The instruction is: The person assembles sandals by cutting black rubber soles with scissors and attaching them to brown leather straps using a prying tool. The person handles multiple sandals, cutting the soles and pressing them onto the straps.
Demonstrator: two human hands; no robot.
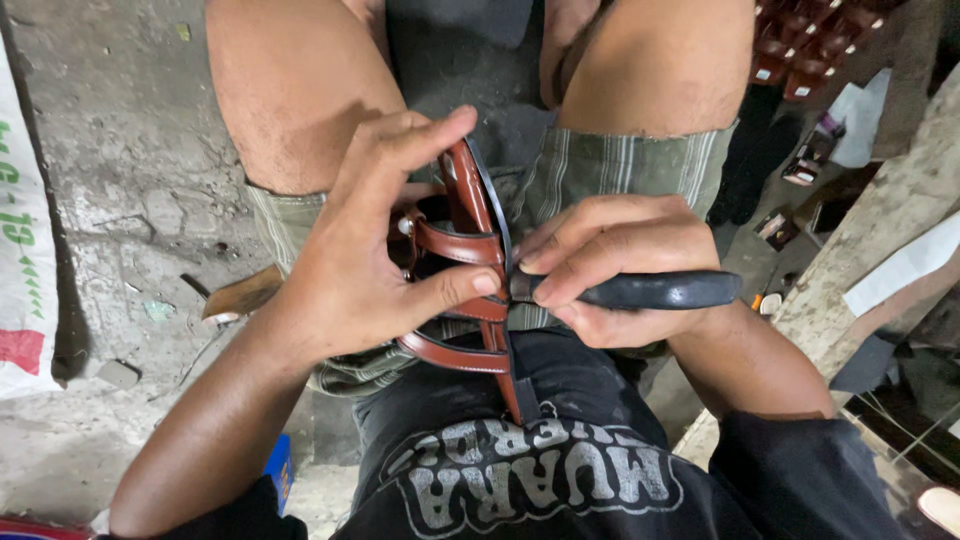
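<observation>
I noted the left hand (365,250) clamped round the brown strapped sandal (470,290), the right hand (600,265) fisted on the black-handled tool (650,290); a slip risked cutting the left thumb.

Rough grey concrete floor (120,150) (cracked, littered); white sack (20,250) at edge.

Small footwear workshop: rough, stained concrete floor (120,150), scraps lying on it, a worn wooden plank (880,240) at the side, and stacked brown leather sandal parts (800,45) behind.
</observation>
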